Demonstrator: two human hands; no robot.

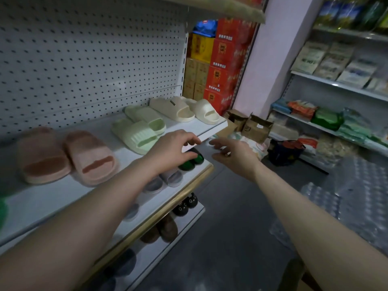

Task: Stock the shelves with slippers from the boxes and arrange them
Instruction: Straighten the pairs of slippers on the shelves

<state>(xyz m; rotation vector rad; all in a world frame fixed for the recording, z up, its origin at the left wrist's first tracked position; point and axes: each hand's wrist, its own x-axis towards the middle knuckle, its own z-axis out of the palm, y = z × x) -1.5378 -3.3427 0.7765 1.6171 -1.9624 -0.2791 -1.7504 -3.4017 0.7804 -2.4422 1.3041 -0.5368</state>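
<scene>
Both hands reach toward the front right edge of the white metal shelf and hold nothing. The left hand hovers over the shelf's edge with its fingers loosely bent downward; whether the fingertips touch the edge cannot be told. The right hand is just beside it, off the shelf, with its fingers stretched out and relaxed toward the same edge and blurred at the tips.

Three pairs of slippers stand on this shelf in front of a white perforated back panel. A pair of fuzzy pink open-toe slippers is nearest on the left, a pair of pale green ribbed foam slides is in the middle, and a pair of cream foam slides is at the far right end.

On the shelves below, partly hidden by the left forearm, are dark green slippers, pale grey slippers, black slippers with small faces and brown slippers.

Open brown cardboard boxes sit on the floor beyond the shelf's far end, near stacked red cartons.
</scene>
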